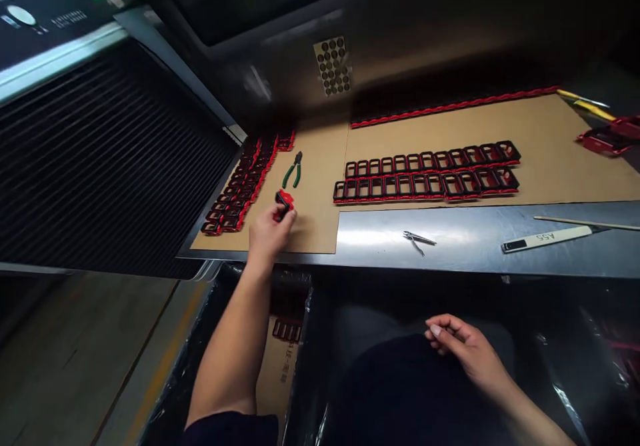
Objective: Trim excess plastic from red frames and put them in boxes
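My left hand [270, 234] grips a small red and black part [285, 201] over the left cardboard sheet [317, 226]. Just beyond it lie pliers with green handles [293, 174]. Rows of similar red and black frames [240, 189] stand to the left of that hand. Two more rows of frames [400, 186] run across the right cardboard sheet [545, 153]. Low in front of my body, below the table edge, my right hand [463, 346] hovers with its fingers curled and thumb against them; whether anything small is between them cannot be made out.
Nail clippers [419, 239], a white-handled tool marked A55 [547, 238] and a thin stick [585, 223] lie on the metal edge [370, 239]. A long red and black row [450, 107] lines the back. A black ribbed panel [100, 153] rises at left; an open box [275, 379] sits below.
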The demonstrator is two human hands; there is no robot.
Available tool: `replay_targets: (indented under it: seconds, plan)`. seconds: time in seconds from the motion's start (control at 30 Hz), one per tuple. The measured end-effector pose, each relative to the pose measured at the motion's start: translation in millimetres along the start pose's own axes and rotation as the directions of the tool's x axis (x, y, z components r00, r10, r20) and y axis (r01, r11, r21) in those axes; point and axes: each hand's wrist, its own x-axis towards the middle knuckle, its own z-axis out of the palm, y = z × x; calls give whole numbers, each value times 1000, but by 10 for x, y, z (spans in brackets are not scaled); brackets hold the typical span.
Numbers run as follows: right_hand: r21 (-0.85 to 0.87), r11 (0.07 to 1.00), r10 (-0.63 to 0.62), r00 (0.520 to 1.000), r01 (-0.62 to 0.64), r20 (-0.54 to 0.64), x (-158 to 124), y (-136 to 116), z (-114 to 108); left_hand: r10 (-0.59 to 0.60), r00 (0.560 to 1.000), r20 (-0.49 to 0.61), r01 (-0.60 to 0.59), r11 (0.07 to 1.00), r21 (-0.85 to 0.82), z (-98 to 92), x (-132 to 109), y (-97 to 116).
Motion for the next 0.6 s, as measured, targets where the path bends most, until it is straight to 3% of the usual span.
replay_targets:
  seconds: [0.07, 0.13, 0.3, 0.43, 0.6]
  plan:
    - [2, 1000, -7, 1000, 7, -26, -2, 28, -12, -39, 999, -19, 40, 996, 82, -4, 522, -8]
    - [4, 1000, -5, 999, 5, -47, 6, 89, -16, -70, 997, 32, 65, 987, 150, 37, 969, 28]
    - [43, 999, 32, 990, -27, -135, 68, 272, -49, -192, 977, 94, 160, 948, 277, 245, 1775, 217]
    - [70, 996, 65, 975, -51, -213, 121, 284, -110, -275, 959, 70, 243, 924, 295, 383, 2160, 352]
    - [78, 996, 57, 971, -39, -233, 224, 303, -131, -306, 952, -1, 300, 931, 208, 442, 2322, 439]
